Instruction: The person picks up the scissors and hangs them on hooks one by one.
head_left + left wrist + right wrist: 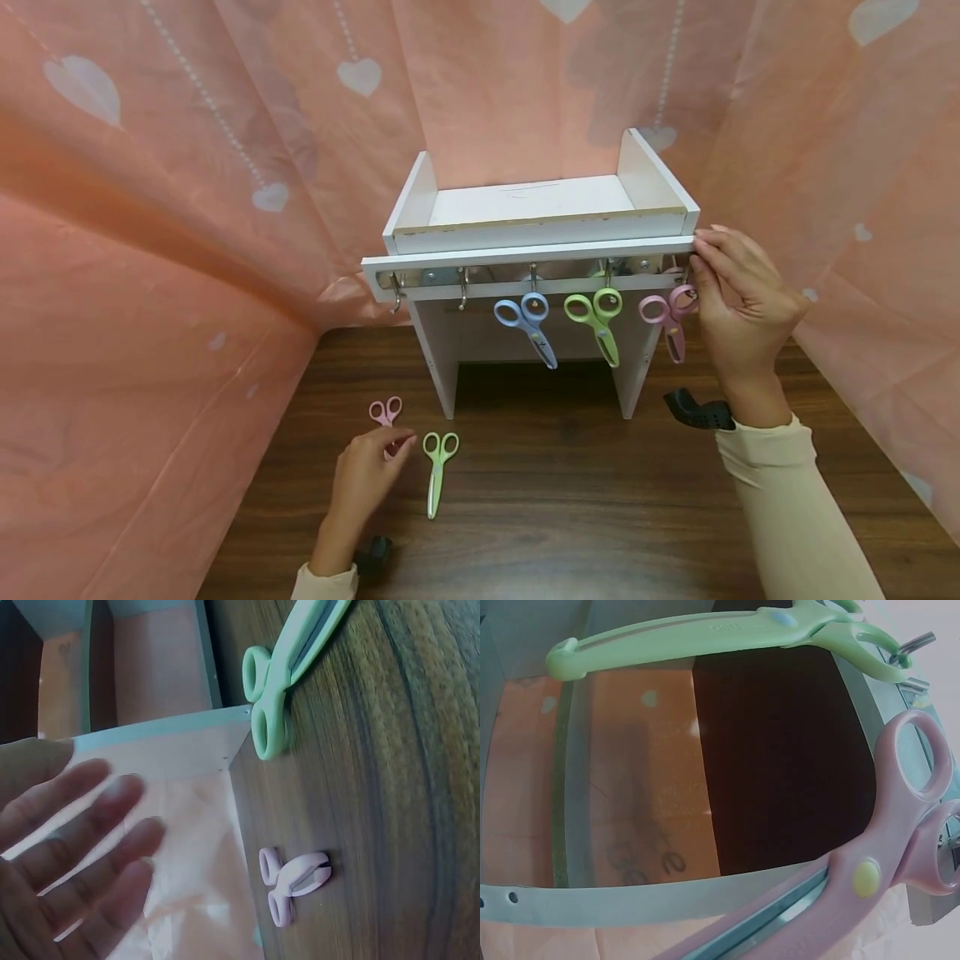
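Note:
My left hand (367, 471) is over the tabletop at the lower left, covering part of small pink scissors (386, 410) in the head view. Its fingers look loosely spread in the left wrist view, apart from those scissors (296, 881). Green scissors (437, 475) lie just right of it. My right hand (750, 300) grips the right end of a white hook rail (480, 252), fingertips at the top edge and thumb in front. Beside the thumb, pink scissors (672, 325) hang from a hook. Green scissors (600, 325) and blue scissors (531, 325) hang further left.
Two metal hooks (463, 287) at the rail's left carry no scissors. The rail runs across the front of a white shelf unit (652, 179) standing on the dark wooden table (555, 508). Pink cloth with white hearts (360, 77) surrounds the back and sides.

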{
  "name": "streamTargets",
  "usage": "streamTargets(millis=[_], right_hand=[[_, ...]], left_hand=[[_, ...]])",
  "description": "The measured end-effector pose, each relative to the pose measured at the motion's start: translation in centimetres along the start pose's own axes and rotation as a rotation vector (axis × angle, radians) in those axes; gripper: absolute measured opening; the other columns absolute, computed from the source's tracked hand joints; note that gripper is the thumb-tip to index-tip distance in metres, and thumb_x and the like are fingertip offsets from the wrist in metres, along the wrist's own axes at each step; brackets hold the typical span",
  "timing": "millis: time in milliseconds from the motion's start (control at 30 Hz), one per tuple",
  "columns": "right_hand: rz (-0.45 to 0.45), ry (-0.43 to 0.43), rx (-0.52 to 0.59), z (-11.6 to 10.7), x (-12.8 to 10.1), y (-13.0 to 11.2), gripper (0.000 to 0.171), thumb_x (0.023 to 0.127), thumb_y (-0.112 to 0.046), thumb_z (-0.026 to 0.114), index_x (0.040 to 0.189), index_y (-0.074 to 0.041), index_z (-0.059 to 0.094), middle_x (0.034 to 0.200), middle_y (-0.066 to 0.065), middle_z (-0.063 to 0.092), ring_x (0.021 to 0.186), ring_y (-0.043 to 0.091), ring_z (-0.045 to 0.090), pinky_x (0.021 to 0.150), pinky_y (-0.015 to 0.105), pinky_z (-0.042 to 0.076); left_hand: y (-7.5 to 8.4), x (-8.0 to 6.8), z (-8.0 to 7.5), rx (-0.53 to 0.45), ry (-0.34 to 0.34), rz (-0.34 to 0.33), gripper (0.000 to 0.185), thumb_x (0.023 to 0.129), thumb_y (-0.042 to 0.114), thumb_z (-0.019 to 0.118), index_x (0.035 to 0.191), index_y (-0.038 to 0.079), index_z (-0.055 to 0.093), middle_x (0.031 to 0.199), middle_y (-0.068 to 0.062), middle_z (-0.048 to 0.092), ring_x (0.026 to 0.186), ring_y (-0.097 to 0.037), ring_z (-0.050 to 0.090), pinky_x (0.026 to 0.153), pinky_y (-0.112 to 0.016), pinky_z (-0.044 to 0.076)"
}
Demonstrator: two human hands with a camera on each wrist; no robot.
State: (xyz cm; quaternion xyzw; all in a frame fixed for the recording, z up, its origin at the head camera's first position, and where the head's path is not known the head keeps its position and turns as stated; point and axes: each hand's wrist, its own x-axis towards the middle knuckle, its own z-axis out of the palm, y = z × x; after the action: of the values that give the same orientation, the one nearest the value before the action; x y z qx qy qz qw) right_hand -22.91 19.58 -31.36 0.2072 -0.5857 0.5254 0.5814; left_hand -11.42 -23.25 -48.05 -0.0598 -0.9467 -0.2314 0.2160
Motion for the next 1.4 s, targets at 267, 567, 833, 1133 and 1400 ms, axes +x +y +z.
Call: streamTargets(millis=[267,567,833,1133,1400], right_hand=[[0.001,-0.002,0.015,0.1,0.0,-0.1,0.019,0.079,0.016,0.077,0.092,0.003,0.080,0.099,0.024,0.075,0.104,0.039,0.070,0.100,0.046,0.054],[-0.003,-0.003,0.026,0.3,0.2,-0.4,0.017,0.079,0.015,0.078,0.093,0.004,0.080,0.099,0.025,0.074,0.105,0.039,0.070,0.101,0.046,0.054],[-0.030,-0.021,0.033,0.0,0.3,0.0,0.017,0.078,0.015,0.079,0.091,0.004,0.079,0.099,0.025,0.074,0.105,0.042,0.070,0.101,0.048,0.054],[-0.153,-0.043,-0.067,-0.1,0.0,0.6,0.025,0.075,0.016,0.081,0.096,0.001,0.080,0.105,0.017,0.075,0.110,0.041,0.069,0.101,0.048,0.053],[-0.165,-0.056,-0.065,0.0,0.2,0.4,0.027,0.076,0.017,0.080,0.097,0.002,0.080,0.106,0.019,0.074,0.111,0.041,0.068,0.101,0.048,0.054]], left_hand=[[0.2,-0.3,0.7,0.025,-0.220,-0.086,0.006,0.090,0.026,0.080,0.091,0.020,0.082,0.076,0.011,0.072,0.065,-0.005,0.061,0.054,-0.033,0.049],[0.5,-0.7,1.1,0.013,-0.296,-0.078,0.007,0.088,0.025,0.081,0.088,0.018,0.083,0.076,0.008,0.073,0.057,-0.005,0.051,0.050,-0.030,0.044],[1.0,-0.9,1.3,0.026,-0.320,-0.070,0.009,0.089,0.023,0.080,0.081,0.019,0.081,0.061,0.015,0.056,0.054,-0.005,0.043,0.048,-0.026,0.037],[1.4,-1.0,1.8,0.017,-0.360,-0.073,0.008,0.089,0.022,0.079,0.081,0.020,0.080,0.072,0.012,0.069,0.064,-0.006,0.059,0.054,-0.031,0.048],[1.3,-1.1,2.0,0.013,-0.371,-0.074,0.007,0.086,0.022,0.081,0.082,0.017,0.079,0.075,0.011,0.070,0.069,-0.009,0.064,0.056,-0.033,0.052]])
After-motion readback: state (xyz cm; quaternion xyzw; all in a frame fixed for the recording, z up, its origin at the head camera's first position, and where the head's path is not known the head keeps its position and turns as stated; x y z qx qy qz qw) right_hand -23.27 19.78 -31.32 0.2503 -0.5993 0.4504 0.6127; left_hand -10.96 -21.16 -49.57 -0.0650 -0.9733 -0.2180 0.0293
